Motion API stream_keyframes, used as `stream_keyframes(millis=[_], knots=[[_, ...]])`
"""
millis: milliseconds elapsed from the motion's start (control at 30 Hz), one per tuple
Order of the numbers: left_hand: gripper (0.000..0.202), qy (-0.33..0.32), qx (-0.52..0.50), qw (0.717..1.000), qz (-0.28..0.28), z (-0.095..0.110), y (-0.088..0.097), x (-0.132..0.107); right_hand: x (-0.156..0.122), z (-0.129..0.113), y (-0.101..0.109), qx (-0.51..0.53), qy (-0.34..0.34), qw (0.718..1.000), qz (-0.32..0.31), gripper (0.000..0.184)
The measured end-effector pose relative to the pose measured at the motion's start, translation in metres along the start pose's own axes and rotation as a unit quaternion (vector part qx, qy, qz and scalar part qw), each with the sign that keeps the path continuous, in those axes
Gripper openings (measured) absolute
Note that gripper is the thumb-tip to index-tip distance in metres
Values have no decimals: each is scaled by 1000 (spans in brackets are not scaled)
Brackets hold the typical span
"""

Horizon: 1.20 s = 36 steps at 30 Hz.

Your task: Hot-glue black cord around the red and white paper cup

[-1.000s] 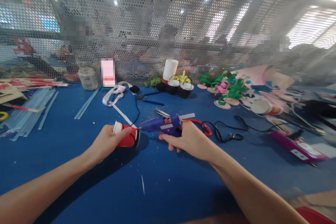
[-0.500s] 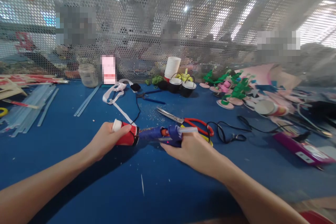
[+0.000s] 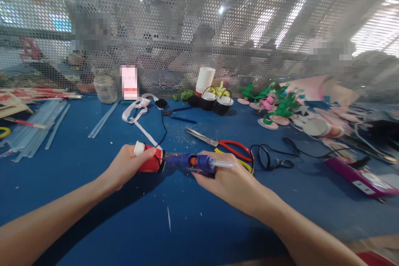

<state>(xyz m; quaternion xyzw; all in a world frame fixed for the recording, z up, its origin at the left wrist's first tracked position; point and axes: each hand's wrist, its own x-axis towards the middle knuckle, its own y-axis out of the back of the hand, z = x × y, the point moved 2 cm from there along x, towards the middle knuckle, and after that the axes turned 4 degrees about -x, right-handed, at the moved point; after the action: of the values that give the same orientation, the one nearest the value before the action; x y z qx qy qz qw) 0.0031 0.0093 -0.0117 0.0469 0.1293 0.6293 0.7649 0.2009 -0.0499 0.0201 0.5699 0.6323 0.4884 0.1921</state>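
Note:
My left hand (image 3: pixel 126 168) is wrapped round a small red cup (image 3: pixel 151 161) with a white base and a black rim, held on its side on the blue table (image 3: pixel 93 162). My right hand (image 3: pixel 222 176) grips a blue glue gun (image 3: pixel 193 161) with a clear glue stick poking out of its back. The gun's nozzle points left and touches the black rim of the red cup. A white ribbon (image 3: pixel 137 114) lies just beyond the cup.
Red-handled scissors (image 3: pixel 226 144) and a black cord (image 3: pixel 274 156) lie right of my right hand. Clear glue sticks (image 3: pixel 34 126) lie far left. White cups (image 3: pixel 204 80), black mini buckets (image 3: pixel 215 102), green and pink craft pieces (image 3: pixel 274 106) and a purple tool (image 3: pixel 358 174) stand behind and right. A perforated metal screen (image 3: pixel 199 29) backs the table, with people behind it.
The glue gun has swung down and left, from held above the table to lying level with its nozzle against the cup's rim. My left hand and the cup stayed put.

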Motion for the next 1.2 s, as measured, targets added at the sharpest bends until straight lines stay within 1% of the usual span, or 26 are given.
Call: stream_keyframes(millis=[267, 400, 533, 700, 867, 1200], knots=[[29, -2, 2, 1000, -1, -2, 0, 0, 0, -2, 0, -9, -3, 1000, 3, 14], [30, 0, -1, 1000, -6, -1, 0, 0, -1, -3, 0, -15, 15, 1000, -10, 14], [29, 4, -1, 1000, -4, -2, 0, 0, -3, -3, 0, -14, 13, 1000, -8, 13], [27, -3, -4, 1000, -1, -2, 0, 0, -2, -4, 0, -9, 5, 1000, -25, 15], [27, 1, -4, 1000, 6, -1, 0, 0, -1, 0, -4, -1, -17, 1000, -15, 13], [29, -2, 14, 1000, 5, -3, 0, 0, -2, 2, -5, -20, -8, 1000, 7, 12]])
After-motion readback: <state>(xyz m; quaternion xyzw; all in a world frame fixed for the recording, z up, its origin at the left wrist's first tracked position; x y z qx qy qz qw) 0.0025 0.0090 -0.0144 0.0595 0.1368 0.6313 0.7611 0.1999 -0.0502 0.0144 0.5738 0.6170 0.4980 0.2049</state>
